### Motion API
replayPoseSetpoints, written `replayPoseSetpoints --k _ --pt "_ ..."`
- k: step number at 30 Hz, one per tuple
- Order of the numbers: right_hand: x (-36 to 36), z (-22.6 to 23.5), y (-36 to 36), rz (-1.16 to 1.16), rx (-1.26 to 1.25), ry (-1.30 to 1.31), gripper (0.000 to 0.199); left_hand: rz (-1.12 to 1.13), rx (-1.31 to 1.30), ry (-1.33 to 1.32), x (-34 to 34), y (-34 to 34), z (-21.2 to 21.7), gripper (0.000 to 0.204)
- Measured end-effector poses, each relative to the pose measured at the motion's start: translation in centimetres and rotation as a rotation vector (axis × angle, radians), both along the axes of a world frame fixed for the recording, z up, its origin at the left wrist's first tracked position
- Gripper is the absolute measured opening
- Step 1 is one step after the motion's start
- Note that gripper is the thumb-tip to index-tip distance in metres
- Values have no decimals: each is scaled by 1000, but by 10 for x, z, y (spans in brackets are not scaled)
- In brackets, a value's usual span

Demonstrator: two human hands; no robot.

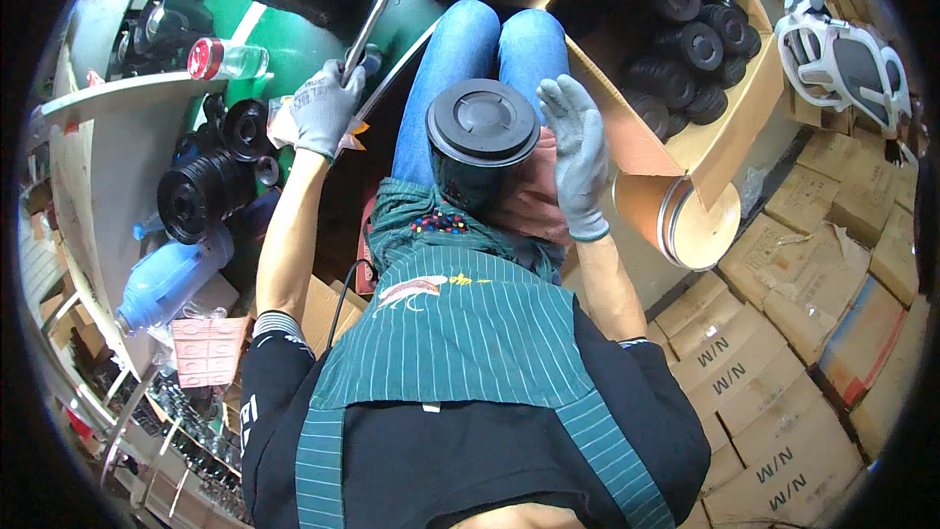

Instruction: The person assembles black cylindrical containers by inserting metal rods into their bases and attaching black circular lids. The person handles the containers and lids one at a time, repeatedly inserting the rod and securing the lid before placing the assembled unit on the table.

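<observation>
My left hand (328,110), in a grey work glove, is closed round the dark lower end of a slim metal rod tool (365,37) that points up and away. A round black disc-shaped part (483,120) with a raised centre sits over my lap, its underside hidden. Just to its right, my right hand (580,152), also gloved, is held up with the fingers stretched out and nothing in them. A pinkish cloth (534,188) lies on my thigh below that hand.
An open cardboard box (739,152) of black round parts stands at the right, beside a tan drum (707,225). More black parts (201,198) lie at the left, near a red-capped jar (227,60), a blue bottle (166,284) and a pink basket (208,351). Stacked cartons (744,362) fill the lower right.
</observation>
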State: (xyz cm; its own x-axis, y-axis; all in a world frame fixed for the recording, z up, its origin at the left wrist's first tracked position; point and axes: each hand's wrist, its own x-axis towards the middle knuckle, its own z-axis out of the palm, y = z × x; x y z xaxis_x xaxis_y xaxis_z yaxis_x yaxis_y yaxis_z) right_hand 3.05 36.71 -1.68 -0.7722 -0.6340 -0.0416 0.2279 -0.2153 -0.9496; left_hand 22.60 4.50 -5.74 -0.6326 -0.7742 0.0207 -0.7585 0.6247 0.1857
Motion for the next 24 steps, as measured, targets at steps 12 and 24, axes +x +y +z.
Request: replayPoseSetpoints --k 12,24 --pt "22 32 -36 216 350 415 67 -157 1213 1055 -61 111 -19 59" --pt "-28 7 -33 339 184 281 52 -12 1419 1278 -52 88 41 49"
